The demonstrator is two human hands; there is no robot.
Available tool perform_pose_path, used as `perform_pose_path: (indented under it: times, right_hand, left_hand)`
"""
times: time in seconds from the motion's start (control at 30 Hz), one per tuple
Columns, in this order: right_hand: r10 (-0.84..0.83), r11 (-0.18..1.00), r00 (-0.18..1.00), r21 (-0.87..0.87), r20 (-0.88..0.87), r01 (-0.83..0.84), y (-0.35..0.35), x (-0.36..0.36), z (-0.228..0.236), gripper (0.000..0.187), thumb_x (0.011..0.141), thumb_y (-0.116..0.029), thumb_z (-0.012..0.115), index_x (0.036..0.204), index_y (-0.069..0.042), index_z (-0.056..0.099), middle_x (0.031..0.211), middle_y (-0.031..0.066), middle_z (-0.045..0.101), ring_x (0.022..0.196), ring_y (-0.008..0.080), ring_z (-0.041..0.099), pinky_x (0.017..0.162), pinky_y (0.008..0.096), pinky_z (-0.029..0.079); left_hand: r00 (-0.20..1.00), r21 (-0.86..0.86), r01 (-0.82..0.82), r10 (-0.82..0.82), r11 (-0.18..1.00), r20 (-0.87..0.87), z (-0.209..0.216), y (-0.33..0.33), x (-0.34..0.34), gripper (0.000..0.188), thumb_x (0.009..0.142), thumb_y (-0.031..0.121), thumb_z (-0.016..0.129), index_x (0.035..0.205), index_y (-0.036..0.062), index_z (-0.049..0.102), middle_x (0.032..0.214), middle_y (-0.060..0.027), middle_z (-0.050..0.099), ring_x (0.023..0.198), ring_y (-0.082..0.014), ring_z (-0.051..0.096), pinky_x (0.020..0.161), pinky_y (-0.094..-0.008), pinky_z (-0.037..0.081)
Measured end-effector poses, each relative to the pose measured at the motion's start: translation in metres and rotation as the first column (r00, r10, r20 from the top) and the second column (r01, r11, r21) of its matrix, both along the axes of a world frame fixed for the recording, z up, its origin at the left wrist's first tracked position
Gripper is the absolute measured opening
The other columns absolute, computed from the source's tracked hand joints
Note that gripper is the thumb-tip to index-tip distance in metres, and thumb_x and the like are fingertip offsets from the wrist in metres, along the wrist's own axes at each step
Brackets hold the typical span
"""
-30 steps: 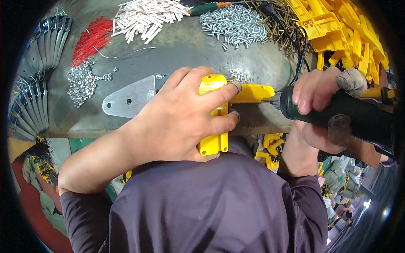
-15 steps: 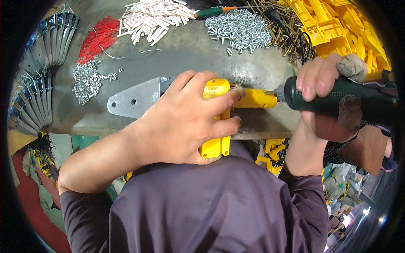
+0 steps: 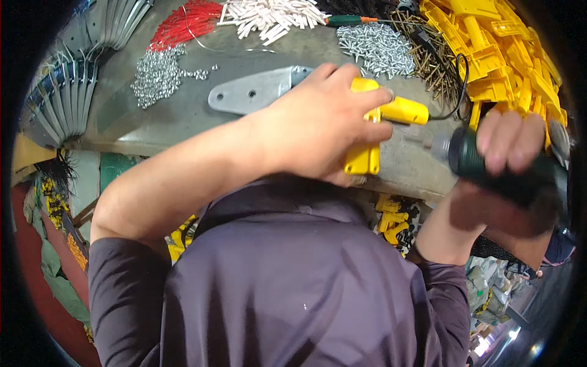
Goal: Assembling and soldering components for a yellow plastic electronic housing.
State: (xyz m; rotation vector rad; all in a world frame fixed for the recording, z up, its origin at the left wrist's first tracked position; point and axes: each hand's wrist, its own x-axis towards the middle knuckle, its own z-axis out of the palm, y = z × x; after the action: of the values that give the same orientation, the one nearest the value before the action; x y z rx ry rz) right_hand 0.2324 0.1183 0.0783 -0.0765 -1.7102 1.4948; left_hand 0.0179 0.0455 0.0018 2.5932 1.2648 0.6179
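Note:
My left hand [image 3: 327, 125] is wrapped over a yellow plastic tool [image 3: 405, 110] lying on the metal bench. A tapered grey metal plate [image 3: 260, 92] with holes sticks out of the tool's left end, and a black cord [image 3: 461, 79] appears to run from its right end. The palm hides the middle of the tool. In my right hand [image 3: 510, 144] is a dark green electric screwdriver [image 3: 466, 160], blurred by motion. Its bit points left and stands apart from the tool.
Along the bench's back lie red sleeves [image 3: 186, 24], white sticks [image 3: 269, 17], silver screws [image 3: 376, 52], brown screws [image 3: 434, 64] and a green-handled screwdriver [image 3: 345, 20]. Nuts [image 3: 158, 76] and stacked metal plates [image 3: 67, 101] lie left. Yellow housings [image 3: 483, 52] are heaped back right.
The electric screwdriver has drawn back to the right, off the yellow tool's end. The view has shifted, and the left hand still grips the tool.

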Motion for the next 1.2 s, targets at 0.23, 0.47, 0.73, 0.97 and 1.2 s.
perform_pose_path:
  times: [0.23, 0.47, 0.73, 0.97, 1.2]
  right_hand:
    - [0.105, 0.991, 0.994, 0.079, 0.006, -0.105, -0.031, -0.03, -0.018, 0.051, 0.08, -0.037, 0.061, 0.117, -0.006, 0.046, 0.074, 0.0027, 0.044, 0.06, 0.0133, 0.048, 0.062, 0.0293, 0.043]
    - [0.001, 0.999, 0.997, -0.045, 0.079, 0.003, -0.042, -0.033, -0.027, 0.044, 0.08, -0.035, 0.064, 0.108, -0.005, 0.047, 0.074, 0.0027, 0.046, 0.061, 0.0147, 0.05, 0.063, 0.0307, 0.044]
    - [-0.101, 0.977, 0.983, -0.168, 0.156, 0.128, -0.052, -0.035, -0.031, 0.036, 0.08, -0.032, 0.066, 0.098, -0.005, 0.049, 0.074, 0.0028, 0.047, 0.063, 0.0162, 0.053, 0.065, 0.0323, 0.046]
    - [0.168, 0.985, 0.985, -0.03, -0.046, -0.17, -0.044, -0.058, -0.001, 0.039, 0.081, -0.034, 0.065, 0.102, -0.005, 0.05, 0.075, 0.004, 0.05, 0.064, 0.0182, 0.054, 0.065, 0.0336, 0.046]
    - [0.215, 0.977, 0.976, 0.005, -0.033, -0.215, -0.038, -0.083, -0.003, 0.037, 0.077, -0.028, 0.069, 0.1, -0.004, 0.052, 0.075, 0.0043, 0.053, 0.063, 0.0194, 0.056, 0.063, 0.034, 0.047]
  left_hand:
    - [0.999, 0.057, -0.024, 0.022, 0.998, 0.031, -0.009, 0.001, -0.004, 0.063, 0.052, 0.029, 0.082, 0.109, 0.0202, 0.058, 0.128, -0.0083, 0.047, 0.112, -0.0371, 0.046, 0.093, -0.0484, 0.041]
    - [0.999, 0.029, 0.048, -0.048, 0.998, 0.012, -0.004, 0.003, -0.011, 0.064, 0.055, 0.03, 0.083, 0.112, 0.0195, 0.058, 0.13, -0.0096, 0.046, 0.116, -0.0379, 0.044, 0.094, -0.0482, 0.042]
    - [1.0, 0.034, 0.022, -0.022, 0.999, -0.002, -0.005, 0.001, -0.008, 0.069, 0.052, 0.025, 0.084, 0.115, 0.0223, 0.058, 0.133, -0.0097, 0.045, 0.117, -0.0385, 0.044, 0.095, -0.0474, 0.041]
    - [0.996, -0.014, 0.034, -0.035, 0.999, -0.081, 0.003, 0.002, -0.006, 0.077, 0.049, 0.028, 0.085, 0.121, 0.0228, 0.056, 0.135, -0.009, 0.045, 0.117, -0.0376, 0.044, 0.094, -0.0478, 0.042]
    - [0.997, 0.105, -0.02, 0.011, 0.994, 0.081, -0.013, 0.0, -0.006, 0.071, 0.057, 0.044, 0.082, 0.122, 0.03, 0.058, 0.136, -0.0085, 0.047, 0.108, -0.0383, 0.05, 0.089, -0.0472, 0.043]
